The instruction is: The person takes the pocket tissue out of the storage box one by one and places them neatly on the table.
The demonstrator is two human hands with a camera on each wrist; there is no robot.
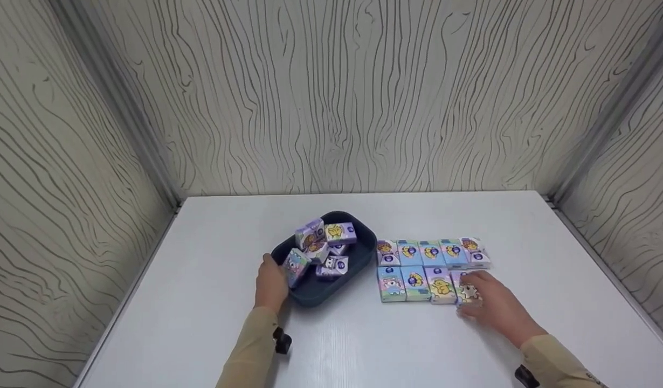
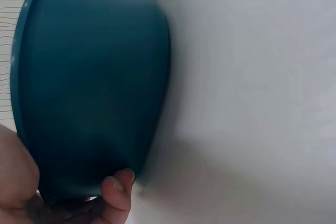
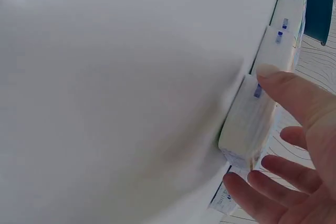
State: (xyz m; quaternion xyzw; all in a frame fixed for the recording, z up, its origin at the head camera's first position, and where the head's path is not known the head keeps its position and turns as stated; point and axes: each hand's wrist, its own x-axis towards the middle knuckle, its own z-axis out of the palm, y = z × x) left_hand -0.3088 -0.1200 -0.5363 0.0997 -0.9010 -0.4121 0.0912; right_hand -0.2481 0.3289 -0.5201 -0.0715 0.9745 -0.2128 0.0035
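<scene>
A dark teal plastic bin [image 1: 315, 298] stands left of centre, with several small tissue packs [image 1: 333, 267] piled loosely in it. My left hand [image 1: 271, 284] grips the bin's left end, its fingers curled at the edge in the left wrist view. Right of the bin, more tissue packs in cartoon-printed wrappers lie side by side in two rows. My right hand [image 1: 496, 302] is at the last pack [image 1: 468, 292] of the front row. In the right wrist view the thumb [image 3: 270, 73] touches the packs' near ends, while the other fingers are spread out beside the row's end.
The back row of packs [image 1: 431, 253] runs just behind the front row and reaches close to the bin's right end. All stand on a white table [image 1: 331, 350], enclosed by wood-grain patterned panels [image 1: 331, 108] at the back and both sides.
</scene>
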